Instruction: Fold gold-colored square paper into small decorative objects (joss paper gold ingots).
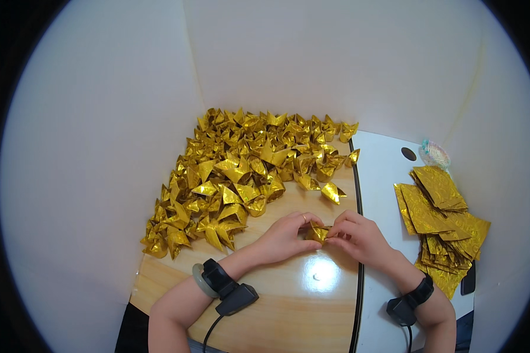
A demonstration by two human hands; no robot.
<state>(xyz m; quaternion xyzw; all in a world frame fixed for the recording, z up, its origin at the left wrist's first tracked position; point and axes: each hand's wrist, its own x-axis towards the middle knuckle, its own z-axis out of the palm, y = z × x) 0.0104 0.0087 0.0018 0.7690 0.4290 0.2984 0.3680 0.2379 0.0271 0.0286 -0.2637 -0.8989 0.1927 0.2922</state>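
Note:
Between my two hands is a small folded gold foil paper ingot [318, 233], held just above the wooden tabletop. My left hand [287, 237] grips its left side, with thumb below and fingers above; a ring is on one finger. My right hand [359, 238] pinches its right end between thumb and fingers. Part of the ingot is hidden behind the fingers. Beyond my hands, a large heap of finished-looking gold paper ingots [235, 167] spreads across the left and back of the table. One loose ingot [334, 193] lies at the heap's near right edge.
Stacks of flat gold foil paper [439, 215] lie on the white table [383, 176] at the right. Behind them sits a pale woven-looking round item [434, 154]. A dark seam [360, 194] divides the wooden table [277, 306] from the white one. White walls [335, 65] enclose the tables.

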